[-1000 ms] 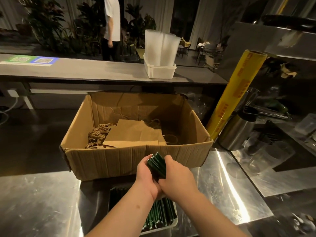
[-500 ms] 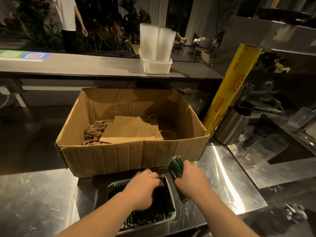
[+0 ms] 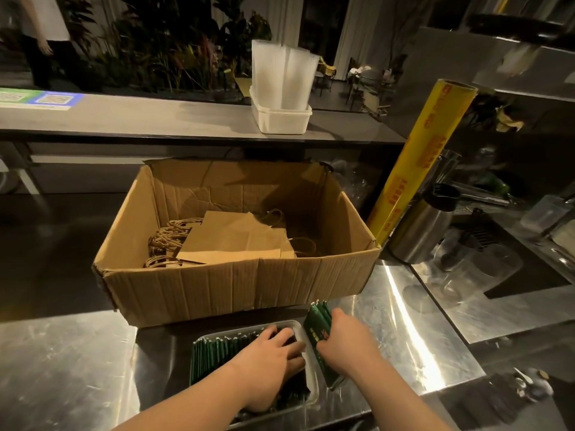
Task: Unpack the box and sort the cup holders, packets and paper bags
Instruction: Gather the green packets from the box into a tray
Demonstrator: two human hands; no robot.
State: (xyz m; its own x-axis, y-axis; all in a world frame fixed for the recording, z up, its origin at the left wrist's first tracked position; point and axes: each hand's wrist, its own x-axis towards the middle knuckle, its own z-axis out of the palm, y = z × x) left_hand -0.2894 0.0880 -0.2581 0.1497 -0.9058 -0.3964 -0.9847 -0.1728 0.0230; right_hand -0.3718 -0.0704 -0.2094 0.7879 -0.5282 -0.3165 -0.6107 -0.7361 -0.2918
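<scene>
- Two hands have split up: a second ago both held one bunch of packets [image 3: 315, 325].
- Left hand [image 3: 273, 353] now presses flat on the packets in the tray [image 3: 312, 387]; right hand [image 3: 345, 343] grips the bunch at the tray's right rim.
- Likely making a gap for it.
- Box [image 3: 236, 287] wall sits close behind; bare desk [image 3: 404, 321] lies to the right.
- Paper bags [image 3: 239, 241] wait in the box.

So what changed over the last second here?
The left hand let go of the green packet bundle and moved down onto the packets in the tray. The right hand lowered the bundle to the tray's right edge, gripping it alone. Box and paper bags unchanged.
</scene>
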